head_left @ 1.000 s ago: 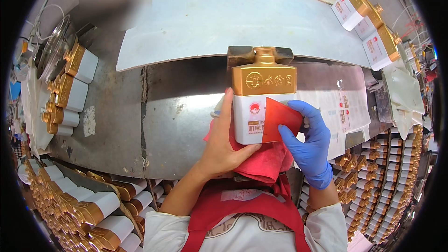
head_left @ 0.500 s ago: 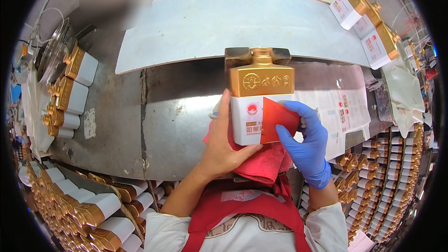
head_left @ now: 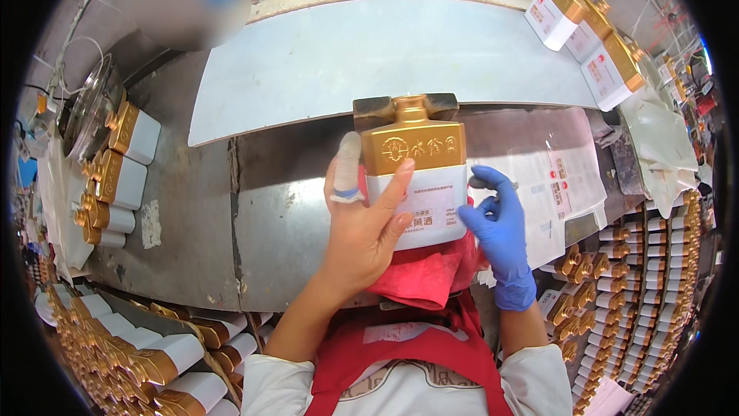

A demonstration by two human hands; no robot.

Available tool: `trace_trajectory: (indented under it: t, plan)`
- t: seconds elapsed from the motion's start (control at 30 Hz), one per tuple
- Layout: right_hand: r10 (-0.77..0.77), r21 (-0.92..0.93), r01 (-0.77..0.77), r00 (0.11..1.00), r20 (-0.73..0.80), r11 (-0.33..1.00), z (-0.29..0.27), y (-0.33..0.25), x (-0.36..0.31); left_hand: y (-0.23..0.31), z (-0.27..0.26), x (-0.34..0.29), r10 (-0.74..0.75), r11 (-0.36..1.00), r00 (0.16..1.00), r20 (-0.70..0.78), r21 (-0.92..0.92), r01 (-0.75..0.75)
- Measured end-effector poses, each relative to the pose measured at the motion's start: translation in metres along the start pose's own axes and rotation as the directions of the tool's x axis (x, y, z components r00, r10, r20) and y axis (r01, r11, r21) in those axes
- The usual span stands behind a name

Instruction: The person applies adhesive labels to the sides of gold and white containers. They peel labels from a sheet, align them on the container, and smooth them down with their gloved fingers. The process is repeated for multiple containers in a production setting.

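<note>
- Gold-and-white, flat-sided bottle (head_left: 433,187): front bears print; what remains, we cannot tell.
- Left hand (head_left: 360,237), its eight o'clock: clasping it.
- Blue-gloved right hand (head_left: 502,233), four o'clock: half-curled, contents unclear.

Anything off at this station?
Two minor things. A ragged white patch mars the metal table at left, unlike the grey around it. Also, the right hand wears a blue glove while the left hand shows just a finger cover. No spill visible.
</note>
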State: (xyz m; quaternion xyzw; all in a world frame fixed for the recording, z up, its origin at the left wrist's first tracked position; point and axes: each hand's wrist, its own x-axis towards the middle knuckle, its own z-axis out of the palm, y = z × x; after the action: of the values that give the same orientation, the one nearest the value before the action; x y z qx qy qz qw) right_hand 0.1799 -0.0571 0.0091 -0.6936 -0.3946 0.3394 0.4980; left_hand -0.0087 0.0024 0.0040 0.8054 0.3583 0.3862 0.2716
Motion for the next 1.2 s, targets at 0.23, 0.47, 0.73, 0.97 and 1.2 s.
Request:
trace_trajectory:
  t: [0.23, 0.47, 0.73, 0.97, 1.2]
  plan:
    - [0.052, -0.124, -0.038, 0.993, 0.108, 0.992, 0.011, 0.001, 0.004, -0.001, 0.003, 0.001, 0.090, 0.952, 0.984, 0.154, 0.277, -0.131]
    - [0.032, -0.077, -0.022, 0.990, 0.137, 0.997, 0.009, -0.007, 0.002, 0.005, 0.005, -0.002, 0.075, 0.959, 0.991, 0.114, 0.263, -0.103]
    - [-0.013, -0.032, 0.018, 0.988, 0.152, 0.999, 0.007, 0.001, 0.004, 0.003, 0.007, -0.006, 0.060, 0.981, 0.996, 0.060, 0.181, -0.070]
    - [0.102, 0.115, -0.119, 0.984, 0.143, 0.986, -0.007, 0.015, 0.007, -0.016, -0.006, -0.004, -0.051, 0.996, 0.998, 0.045, -0.066, 0.054]
    - [0.053, -0.031, -0.049, 0.985, 0.165, 0.998, -0.001, 0.015, 0.004, -0.013, 0.001, 0.001, 0.075, 0.992, 0.993, 0.093, 0.090, -0.083]
